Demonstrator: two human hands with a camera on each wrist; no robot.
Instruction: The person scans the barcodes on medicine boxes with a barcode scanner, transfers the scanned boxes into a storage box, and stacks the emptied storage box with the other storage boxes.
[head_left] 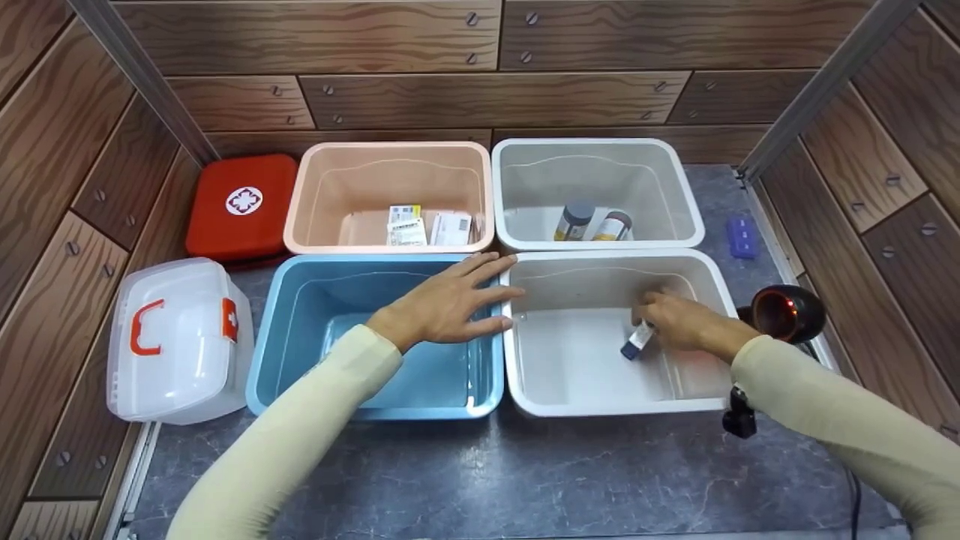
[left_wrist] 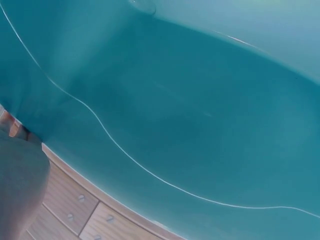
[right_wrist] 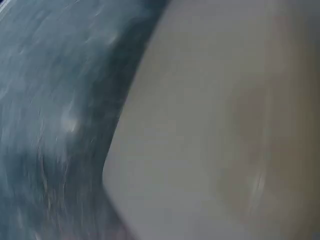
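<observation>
My right hand [head_left: 671,322] reaches down inside the front white bin [head_left: 622,409]. Its curled fingers pinch a small white item with a dark blue end [head_left: 637,341], possibly a little box or tube; the fingers cover its upper part. Over the blue bin [head_left: 375,411], my left hand [head_left: 450,300] is spread with straight fingers, their tips near the rims where the two front bins meet. A little of the left hand [left_wrist: 20,170] shows at the edge of the left wrist view, beside the blue wall. The right wrist view is blurred and shows no hand.
Behind stand a peach bin [head_left: 322,150] with several small boxes [head_left: 450,229] and a grey-white bin [head_left: 592,142] with two dark-capped bottles [head_left: 574,223]. Left are a red first-aid case [head_left: 240,225] and clear box [head_left: 180,345]; right, a purple case [head_left: 742,237] and black lamp-like device [head_left: 795,313].
</observation>
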